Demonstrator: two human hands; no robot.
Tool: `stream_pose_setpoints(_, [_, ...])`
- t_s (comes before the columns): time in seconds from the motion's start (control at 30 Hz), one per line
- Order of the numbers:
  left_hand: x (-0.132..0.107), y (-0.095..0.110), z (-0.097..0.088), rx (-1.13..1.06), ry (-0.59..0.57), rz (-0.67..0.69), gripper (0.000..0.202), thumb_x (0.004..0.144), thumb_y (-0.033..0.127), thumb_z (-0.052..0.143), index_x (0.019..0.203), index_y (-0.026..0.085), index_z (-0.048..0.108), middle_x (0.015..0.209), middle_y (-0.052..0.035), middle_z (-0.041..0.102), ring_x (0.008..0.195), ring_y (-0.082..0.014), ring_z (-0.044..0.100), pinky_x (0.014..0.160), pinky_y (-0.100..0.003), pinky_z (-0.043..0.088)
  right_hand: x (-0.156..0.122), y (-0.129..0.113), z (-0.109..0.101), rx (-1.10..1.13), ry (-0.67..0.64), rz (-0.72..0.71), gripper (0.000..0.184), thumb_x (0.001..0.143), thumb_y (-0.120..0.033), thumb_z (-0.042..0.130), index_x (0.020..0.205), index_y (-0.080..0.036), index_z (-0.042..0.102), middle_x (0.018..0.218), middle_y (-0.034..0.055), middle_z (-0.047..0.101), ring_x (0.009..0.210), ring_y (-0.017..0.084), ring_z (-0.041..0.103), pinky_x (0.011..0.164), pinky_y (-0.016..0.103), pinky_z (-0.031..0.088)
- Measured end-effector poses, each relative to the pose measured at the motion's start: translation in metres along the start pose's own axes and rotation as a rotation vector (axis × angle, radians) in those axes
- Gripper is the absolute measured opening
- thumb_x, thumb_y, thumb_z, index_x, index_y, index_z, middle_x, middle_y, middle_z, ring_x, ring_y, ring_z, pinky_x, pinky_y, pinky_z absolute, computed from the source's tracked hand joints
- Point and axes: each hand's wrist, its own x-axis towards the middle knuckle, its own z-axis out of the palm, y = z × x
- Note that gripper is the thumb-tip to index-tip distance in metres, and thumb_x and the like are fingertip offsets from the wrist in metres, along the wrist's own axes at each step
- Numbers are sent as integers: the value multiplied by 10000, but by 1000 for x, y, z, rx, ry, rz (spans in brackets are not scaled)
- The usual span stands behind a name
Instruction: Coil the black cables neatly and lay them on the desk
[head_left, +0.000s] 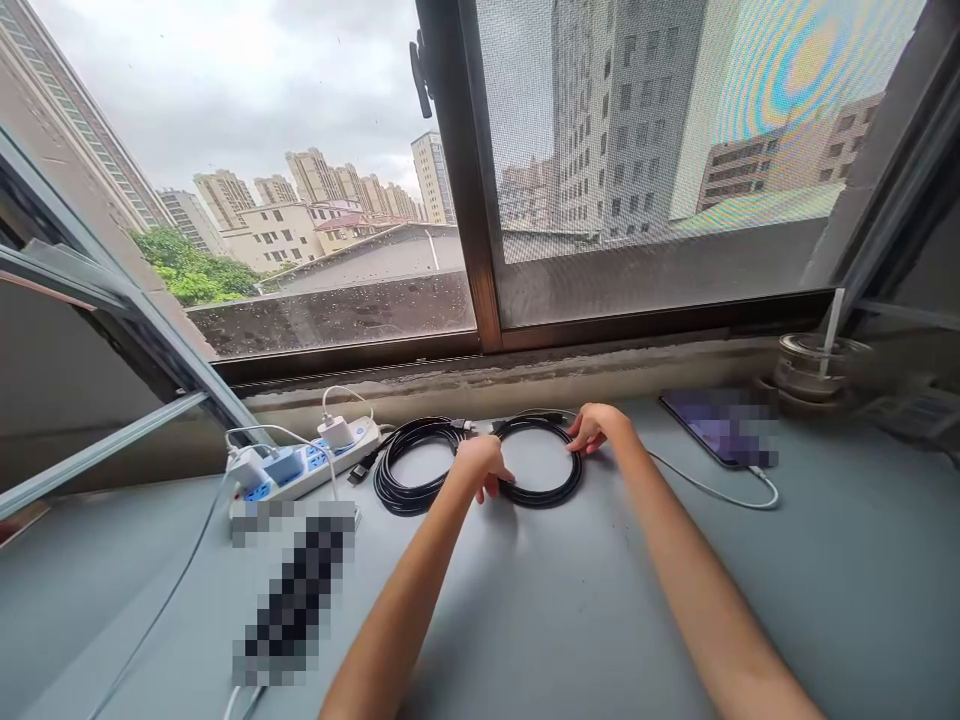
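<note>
Two coils of black cable lie side by side on the grey tabletop. My left hand (486, 465) is between them, its fingers closed at the near-left edge of the right cable coil (541, 499). On that coil's right edge, my right hand (596, 425) has its thumb and fingers closed around the strands. The left cable coil (397, 500) is thicker, and my left hand and wrist cover part of its right side. A black plug end (362, 470) sticks out to its left. Cable connectors also show near the tops of both coils.
A white power strip (300, 478) with several chargers and white cords stands on the left. Nearer me lies a blurred-out dark object (300, 595). To the right are a phone (712, 425) on a white cable and a jar with a straw (817, 370). The window frame (480, 340) bounds the back.
</note>
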Motion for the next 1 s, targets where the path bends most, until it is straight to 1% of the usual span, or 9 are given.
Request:
stream_pose_setpoints(0.13, [-1,-5,-4,-87,-13,37,266,710,261,657,508,109,575,632,-118,688,550,-226,663,644,-331,523,4,2,0,32,-5,3,180,885,-216,586,1042,-127,593,970,49,630,776,115,612,689,265,532])
stream_pose_setpoints(0.23, [-4,-16,-13,-197,28,93,261,709,322,665,576,101,625,624,-98,679,507,-202,646,581,-291,514,7,7,0,65,-10,-19,185,885,-213,586,1050,-131,591,966,48,630,766,110,610,681,256,531])
stream_pose_setpoints(0.33, [-7,-32,-27,-308,261,124,356,775,449,574,700,109,650,702,-73,680,498,-146,630,555,-237,490,11,14,0,107,-17,-59,216,880,-213,596,1079,-130,581,961,45,632,759,108,611,669,246,530])
stream_pose_setpoints(0.4, [-10,-46,-36,-355,426,81,398,802,490,516,761,115,641,752,-68,676,513,-128,624,545,-223,478,13,17,-1,129,-20,-75,232,875,-209,602,1092,-130,575,959,44,631,750,103,610,656,235,528])
stream_pose_setpoints(0.5, [-15,-67,-44,-391,536,-29,404,808,511,497,794,129,626,784,-67,680,555,-131,631,565,-229,482,14,19,-1,141,-23,-75,236,869,-205,610,1090,-130,576,945,42,632,720,94,603,632,220,523])
stream_pose_setpoints(0.57, [-16,-78,-46,-392,487,-103,415,797,525,515,752,126,619,751,-80,683,549,-151,633,586,-259,493,14,19,-1,141,-24,-70,236,865,-208,616,1084,-130,579,933,41,633,706,91,599,620,214,520])
stream_pose_setpoints(0.67, [-14,-85,-44,-368,247,-168,446,741,543,594,643,108,619,667,-119,680,527,-210,641,600,-325,507,14,19,-1,139,-20,-63,236,862,-209,620,1082,-131,581,926,42,634,707,90,598,617,208,518])
stream_pose_setpoints(0.77, [-4,-82,-39,-340,55,-144,417,639,527,701,623,116,635,683,-119,694,587,-235,665,645,-337,517,15,20,-1,136,-10,-57,243,859,-212,624,1085,-131,582,923,43,635,708,91,599,620,210,519])
stream_pose_setpoints(1.0, [15,-85,-34,-290,47,-92,358,527,439,773,644,148,602,745,-88,707,677,-235,679,726,-343,520,22,23,0,136,-15,-52,295,854,-202,630,1129,-125,558,927,42,645,704,94,615,629,215,525])
